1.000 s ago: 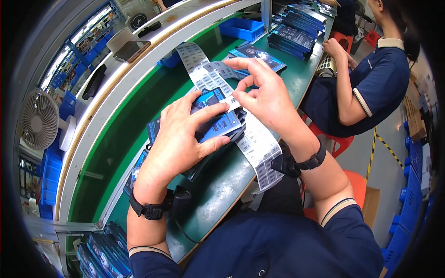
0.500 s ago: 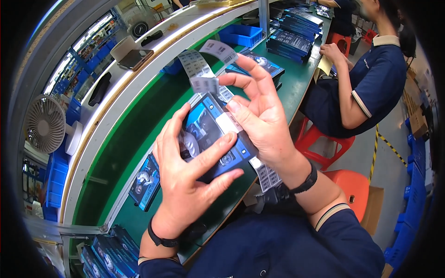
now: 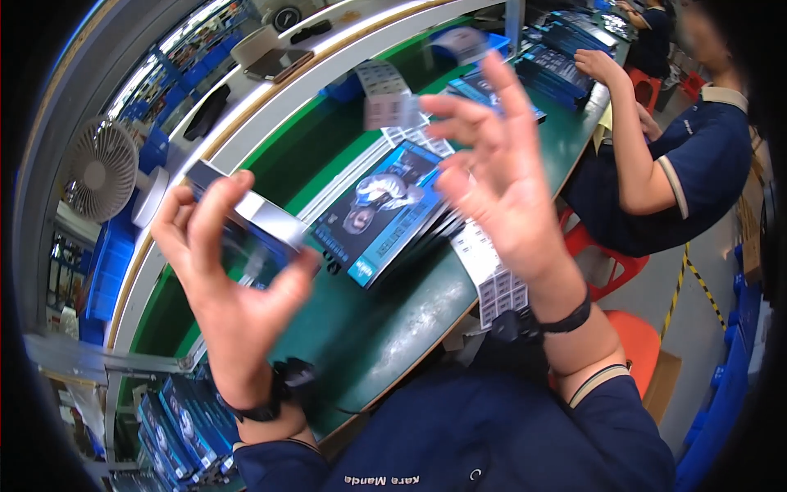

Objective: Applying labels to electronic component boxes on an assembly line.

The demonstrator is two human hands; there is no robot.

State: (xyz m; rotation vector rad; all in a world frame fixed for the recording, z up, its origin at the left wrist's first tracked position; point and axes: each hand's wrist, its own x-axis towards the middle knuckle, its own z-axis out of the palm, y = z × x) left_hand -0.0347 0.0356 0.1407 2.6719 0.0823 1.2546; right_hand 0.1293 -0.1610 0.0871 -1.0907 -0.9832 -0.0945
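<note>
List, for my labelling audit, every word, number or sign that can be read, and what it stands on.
I leave readable wording uncopied.
Blue box on the green bench: partly legible lettering.
Wearer's navy shirt: pale upside-down lettering.
Label sheet: rows of print, too small to read.
Held box in the left hand: too blurred to read.
Co-worker's shirt: chest lettering, too small to read.

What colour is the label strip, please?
The label strip is white with dark print, clearest in head view.

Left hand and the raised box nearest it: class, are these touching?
Touching: the head view shows the left hand holding the raised box between fingers and thumb.
</note>
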